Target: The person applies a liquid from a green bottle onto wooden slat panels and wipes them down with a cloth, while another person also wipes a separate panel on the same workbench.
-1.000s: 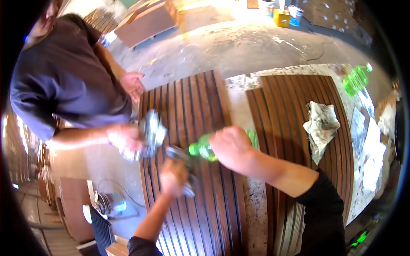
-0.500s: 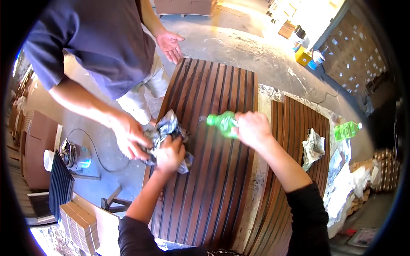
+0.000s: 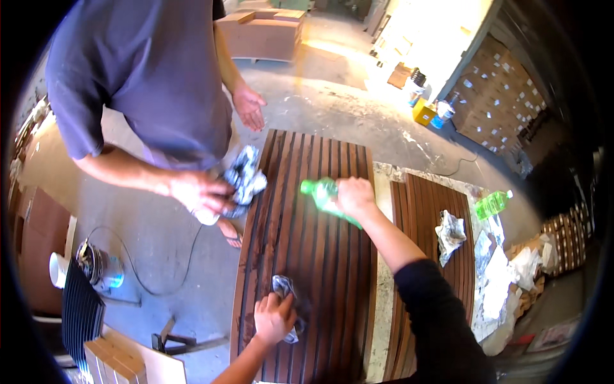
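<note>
Grey rag (image 3: 283,287) under the left hand (image 3: 275,318), green bottle (image 3: 325,192) in the right hand (image 3: 355,197), over a slatted brown panel (image 3: 326,269).
At the panel's left edge, a co-worker's hand (image 3: 203,192) gripped a crumpled cloth (image 3: 247,181). Nearer the bottom edge, the left fingers were curled down on the rag, which stuck out above and below them. Toward the right edge, the right fingers were closed round the bottle, its cap end pointing left; any markings seemed too blurred to read. Farther right, a stained cloth (image 3: 451,237) lay on a second panel (image 3: 419,208).

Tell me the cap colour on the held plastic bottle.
The bottle cap is green, best seen in the head view.
</note>
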`<state>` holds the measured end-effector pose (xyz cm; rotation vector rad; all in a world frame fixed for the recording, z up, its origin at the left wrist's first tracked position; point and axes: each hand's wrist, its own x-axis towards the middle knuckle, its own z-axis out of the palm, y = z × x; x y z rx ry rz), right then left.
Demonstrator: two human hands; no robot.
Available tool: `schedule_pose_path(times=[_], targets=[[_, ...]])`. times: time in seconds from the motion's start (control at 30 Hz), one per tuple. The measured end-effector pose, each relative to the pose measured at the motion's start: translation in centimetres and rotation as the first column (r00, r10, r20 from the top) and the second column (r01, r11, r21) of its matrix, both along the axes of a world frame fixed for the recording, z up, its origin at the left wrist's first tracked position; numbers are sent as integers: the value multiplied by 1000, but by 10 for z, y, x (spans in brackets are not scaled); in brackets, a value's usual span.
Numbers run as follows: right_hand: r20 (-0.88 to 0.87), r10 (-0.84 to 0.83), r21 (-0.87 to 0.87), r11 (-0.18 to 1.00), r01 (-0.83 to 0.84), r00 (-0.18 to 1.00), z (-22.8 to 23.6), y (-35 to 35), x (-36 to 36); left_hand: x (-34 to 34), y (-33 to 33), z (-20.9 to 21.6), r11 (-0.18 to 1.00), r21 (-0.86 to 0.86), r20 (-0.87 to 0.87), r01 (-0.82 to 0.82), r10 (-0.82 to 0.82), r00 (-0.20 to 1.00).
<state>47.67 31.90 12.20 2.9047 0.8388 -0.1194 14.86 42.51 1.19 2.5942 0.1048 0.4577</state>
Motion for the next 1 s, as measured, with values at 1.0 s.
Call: schedule_pose_path(times=[1.0], targets=[[-30,-60,141,988,64,998,-21,-87,1,-30,20,-6,951,86,-37,-296,299,953]])
